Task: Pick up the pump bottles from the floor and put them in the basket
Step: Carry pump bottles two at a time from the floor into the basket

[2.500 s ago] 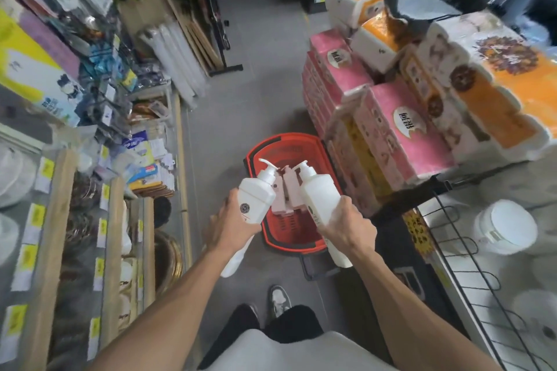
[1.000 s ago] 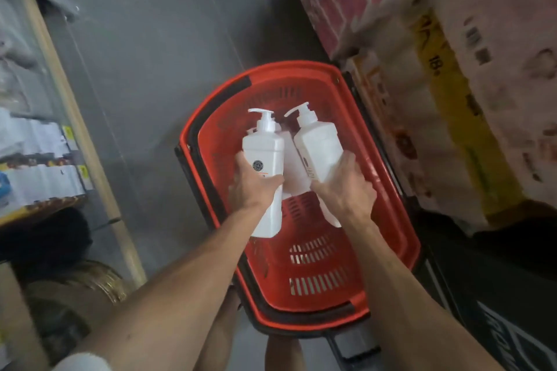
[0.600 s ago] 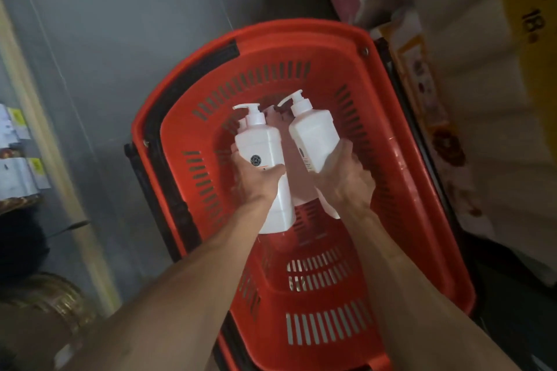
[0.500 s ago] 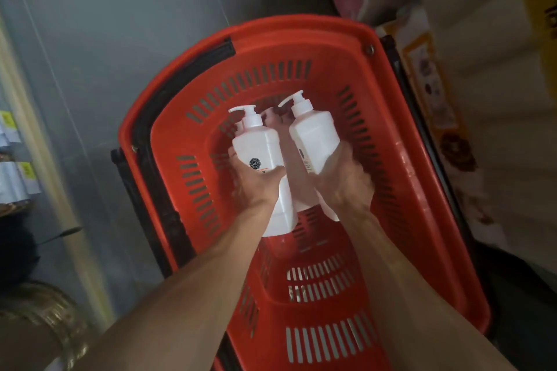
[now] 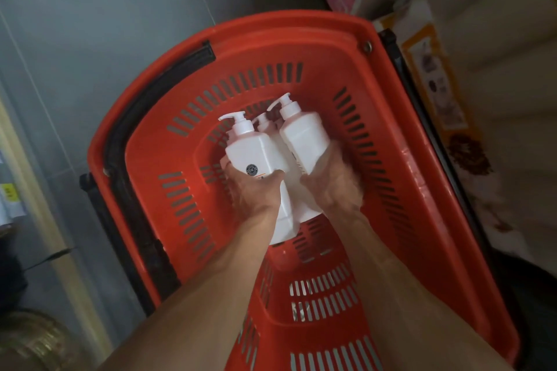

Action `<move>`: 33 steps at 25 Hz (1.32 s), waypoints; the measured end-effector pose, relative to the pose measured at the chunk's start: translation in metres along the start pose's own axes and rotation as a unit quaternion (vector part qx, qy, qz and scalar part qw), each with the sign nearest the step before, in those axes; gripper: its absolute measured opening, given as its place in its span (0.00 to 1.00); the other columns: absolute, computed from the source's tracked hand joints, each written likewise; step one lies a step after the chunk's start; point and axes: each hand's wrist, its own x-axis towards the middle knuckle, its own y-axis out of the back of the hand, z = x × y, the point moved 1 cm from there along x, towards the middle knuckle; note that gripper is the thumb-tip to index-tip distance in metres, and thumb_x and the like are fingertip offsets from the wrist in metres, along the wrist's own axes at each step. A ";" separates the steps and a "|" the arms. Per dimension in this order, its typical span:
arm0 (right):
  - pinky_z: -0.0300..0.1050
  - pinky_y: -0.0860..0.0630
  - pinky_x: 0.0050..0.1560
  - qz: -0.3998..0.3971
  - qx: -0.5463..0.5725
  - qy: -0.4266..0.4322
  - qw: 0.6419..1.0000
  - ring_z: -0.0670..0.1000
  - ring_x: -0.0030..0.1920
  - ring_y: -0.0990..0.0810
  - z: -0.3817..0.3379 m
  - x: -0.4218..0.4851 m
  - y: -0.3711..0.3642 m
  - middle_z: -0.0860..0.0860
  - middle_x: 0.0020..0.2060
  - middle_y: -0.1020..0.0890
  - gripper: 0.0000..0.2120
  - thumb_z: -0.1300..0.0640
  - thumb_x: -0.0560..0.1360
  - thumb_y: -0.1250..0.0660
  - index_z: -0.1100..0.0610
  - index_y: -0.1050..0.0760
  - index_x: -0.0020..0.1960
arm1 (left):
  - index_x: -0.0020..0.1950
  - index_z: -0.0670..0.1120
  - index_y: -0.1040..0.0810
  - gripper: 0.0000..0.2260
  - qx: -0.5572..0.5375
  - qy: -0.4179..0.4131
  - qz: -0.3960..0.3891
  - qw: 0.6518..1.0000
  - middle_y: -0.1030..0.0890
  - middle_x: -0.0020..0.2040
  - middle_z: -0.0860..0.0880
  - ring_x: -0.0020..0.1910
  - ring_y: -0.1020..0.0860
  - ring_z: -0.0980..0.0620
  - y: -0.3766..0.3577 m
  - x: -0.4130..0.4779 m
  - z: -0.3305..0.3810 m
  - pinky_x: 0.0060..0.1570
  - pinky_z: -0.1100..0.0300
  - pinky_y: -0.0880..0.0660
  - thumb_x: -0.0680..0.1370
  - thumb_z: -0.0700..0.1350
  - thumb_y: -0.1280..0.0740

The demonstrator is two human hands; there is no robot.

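A grey tiled floor carries a red slotted plastic basket with a black handle. Soft-wrapped paper packs are stacked at its right. Low inside the basket's far half, the left hand grips the smooth white left pump bottle. The blurred right hand grips the right pump bottle just beside it.

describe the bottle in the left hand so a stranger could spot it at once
Look into the red basket on the grey floor. The left hand grips the left bottle of two white pump bottles held there. Only it, not the right bottle, shows a round dark logo.
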 end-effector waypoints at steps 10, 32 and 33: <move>0.56 0.24 0.56 0.038 -0.055 0.045 0.997 0.59 0.66 0.26 0.002 -0.010 -0.004 0.54 0.71 0.35 0.43 0.47 0.72 0.26 0.51 0.46 0.79 | 0.79 0.46 0.53 0.50 0.082 -0.003 -0.120 0.989 0.31 0.72 0.45 0.65 0.26 0.40 0.006 0.008 0.009 0.60 0.54 0.28 0.70 0.60 0.24; 0.53 0.28 0.57 0.103 -0.132 0.151 0.974 0.59 0.61 0.26 -0.014 -0.275 0.295 0.54 0.59 0.24 0.18 0.54 0.75 0.30 0.56 0.29 0.63 | 0.71 0.52 0.33 0.25 0.553 -0.596 -0.081 0.577 0.29 0.66 0.49 0.64 0.32 0.45 0.235 -0.284 0.206 0.60 0.49 0.32 0.76 0.51 0.30; 0.53 0.28 0.57 0.124 -0.117 0.146 0.975 0.59 0.60 0.25 -0.013 -0.299 0.314 0.54 0.57 0.23 0.17 0.54 0.75 0.31 0.56 0.29 0.62 | 0.70 0.52 0.32 0.24 0.552 -0.609 -0.084 0.563 0.29 0.65 0.49 0.64 0.32 0.45 0.248 -0.307 0.217 0.59 0.49 0.32 0.76 0.51 0.30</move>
